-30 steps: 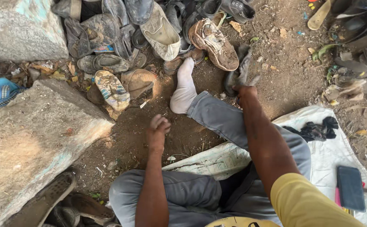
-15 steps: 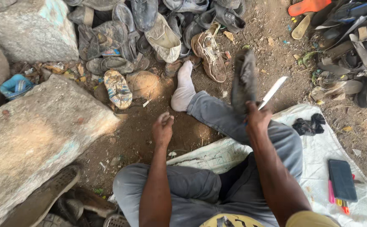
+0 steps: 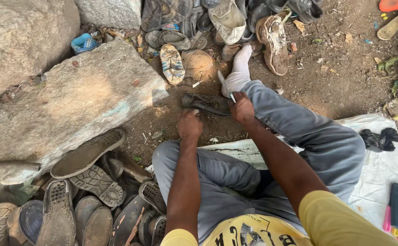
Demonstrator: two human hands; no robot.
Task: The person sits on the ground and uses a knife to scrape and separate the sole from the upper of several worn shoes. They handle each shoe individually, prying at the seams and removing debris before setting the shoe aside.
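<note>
The person sat on the dirt ground with a dark, worn shoe piece lying flat between the two hands. The left hand rested at its near end, fingers curled down on it, though how firm that grip was I could not tell. The right hand was clamped on a slim white-handled blade and touched the piece's far end, just beside the white-socked foot. A large flat rock crowded the left side, old soles heaped below it. More worn shoes lay piled beyond the foot. A white sheet spread under the legs, carrying a black rag.
</note>
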